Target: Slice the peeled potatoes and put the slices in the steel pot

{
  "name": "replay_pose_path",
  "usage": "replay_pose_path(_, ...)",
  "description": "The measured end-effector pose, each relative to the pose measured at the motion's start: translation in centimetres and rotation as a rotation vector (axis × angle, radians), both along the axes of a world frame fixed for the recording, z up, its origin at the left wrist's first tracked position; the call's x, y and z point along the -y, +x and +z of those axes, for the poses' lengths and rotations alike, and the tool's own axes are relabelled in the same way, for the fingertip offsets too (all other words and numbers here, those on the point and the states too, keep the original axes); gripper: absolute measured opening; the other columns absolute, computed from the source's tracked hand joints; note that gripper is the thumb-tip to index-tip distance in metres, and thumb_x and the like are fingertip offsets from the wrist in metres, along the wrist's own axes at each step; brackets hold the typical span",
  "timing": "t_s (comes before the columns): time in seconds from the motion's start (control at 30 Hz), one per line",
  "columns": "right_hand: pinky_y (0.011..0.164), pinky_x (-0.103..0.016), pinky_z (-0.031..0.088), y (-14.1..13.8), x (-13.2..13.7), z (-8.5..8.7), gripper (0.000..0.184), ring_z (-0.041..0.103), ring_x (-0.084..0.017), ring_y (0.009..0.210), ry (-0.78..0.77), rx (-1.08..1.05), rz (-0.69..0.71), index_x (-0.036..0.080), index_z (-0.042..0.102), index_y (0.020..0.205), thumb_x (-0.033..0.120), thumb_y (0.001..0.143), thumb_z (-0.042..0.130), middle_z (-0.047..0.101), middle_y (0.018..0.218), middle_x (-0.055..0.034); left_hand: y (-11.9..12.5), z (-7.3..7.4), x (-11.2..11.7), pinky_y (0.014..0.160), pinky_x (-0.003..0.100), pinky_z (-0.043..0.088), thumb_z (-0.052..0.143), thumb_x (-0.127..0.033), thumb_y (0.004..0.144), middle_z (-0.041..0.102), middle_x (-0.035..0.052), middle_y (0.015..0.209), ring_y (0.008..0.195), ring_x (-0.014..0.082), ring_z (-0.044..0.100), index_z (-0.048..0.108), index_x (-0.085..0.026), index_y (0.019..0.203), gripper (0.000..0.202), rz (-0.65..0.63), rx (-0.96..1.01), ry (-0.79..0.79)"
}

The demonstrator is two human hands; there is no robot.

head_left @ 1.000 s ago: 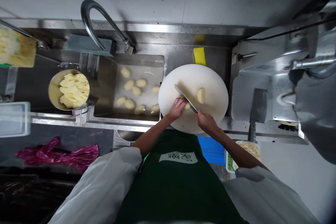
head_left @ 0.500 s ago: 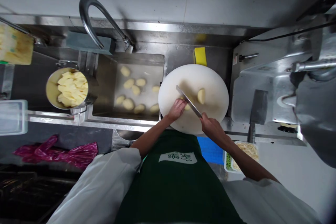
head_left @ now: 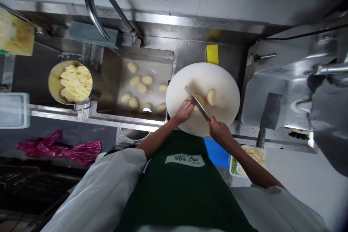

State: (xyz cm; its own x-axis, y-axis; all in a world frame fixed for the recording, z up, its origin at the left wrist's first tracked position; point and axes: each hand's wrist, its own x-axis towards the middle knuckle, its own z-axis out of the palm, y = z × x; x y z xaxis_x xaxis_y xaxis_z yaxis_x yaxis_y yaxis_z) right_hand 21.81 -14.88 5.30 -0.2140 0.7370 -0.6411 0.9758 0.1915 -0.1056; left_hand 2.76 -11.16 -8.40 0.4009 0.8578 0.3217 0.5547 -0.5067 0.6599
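Observation:
My right hand [head_left: 219, 129] is wrapped round the handle of a kitchen knife [head_left: 197, 103], whose blade slants up to the left over a round white cutting board [head_left: 179, 79]. My left hand [head_left: 185, 111] is closed over a potato just left of the blade; the fingers hide most of it. Against the blade's right side lies a pale yellow cut potato piece [head_left: 199, 100]. A larger potato half [head_left: 211, 97] rests on the board farther right, apart from both hands.
Several peeled potatoes [head_left: 142, 87] lie in water in the sink [head_left: 108, 98] to the left. A metal pot [head_left: 53, 87] holds potato slices. A yellow sponge [head_left: 212, 54] sits behind the board; a cleaver [head_left: 270, 110] lies to the right, near a metal machine [head_left: 252, 98].
A cut potato piece now shows more fully on the right side of the blade. Both hands keep nearly the same pose, and the whole view has shifted slightly.

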Motion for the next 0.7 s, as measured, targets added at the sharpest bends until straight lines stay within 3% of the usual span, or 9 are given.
replay_pose_path(0.27,0.068,-0.029,0.038,-1.5,-1.3,-2.5,0.035,0.065,-0.023,0.082,-0.033,0.032,-0.005,0.013,0.046,0.110,0.032,0.099,0.019,0.067,0.088,-0.0126,-0.3,0.1,0.2,0.092,0.044,0.048,0.032,-0.024,0.099,0.056,0.0136,0.112,0.108,0.0219,0.050,0.055,-0.012,0.112,0.029,0.000,0.011,-0.020)
replay_pose_path(0.37,0.068,-0.028,0.038,-1.5,-1.5,-1.9,0.035,0.065,-0.023,0.083,-0.061,0.060,-0.006,0.013,0.046,0.112,0.032,0.099,0.019,0.067,0.089,-0.0130,-0.3,0.1,0.1,0.092,0.044,0.048,0.033,-0.025,0.099,0.056,0.0137,0.110,0.107,0.0220,0.050,0.055,-0.012,0.112,0.029,0.013,0.017,-0.014)
replay_pose_path(0.6,0.064,-0.028,0.035,-0.3,-0.4,1.2,0.035,0.065,-0.021,0.075,0.019,0.046,0.024,0.013,0.047,0.108,0.034,0.099,0.019,0.066,0.078,-0.0104,-0.2,0.3,0.0,0.094,0.045,0.046,0.032,-0.023,0.098,0.056,0.0134,0.111,0.108,0.0220,0.050,0.053,-0.013,0.117,0.030,-0.014,0.006,-0.018)
replay_pose_path(0.7,0.062,-0.028,0.033,-0.1,-0.3,1.3,0.035,0.065,-0.022,0.073,0.014,0.034,0.026,0.014,0.046,0.107,0.035,0.099,0.019,0.065,0.077,-0.0098,-0.2,0.2,0.0,0.095,0.044,0.046,0.033,-0.022,0.098,0.056,0.0130,0.112,0.109,0.0215,0.049,0.053,-0.013,0.118,0.029,-0.010,0.011,-0.014)
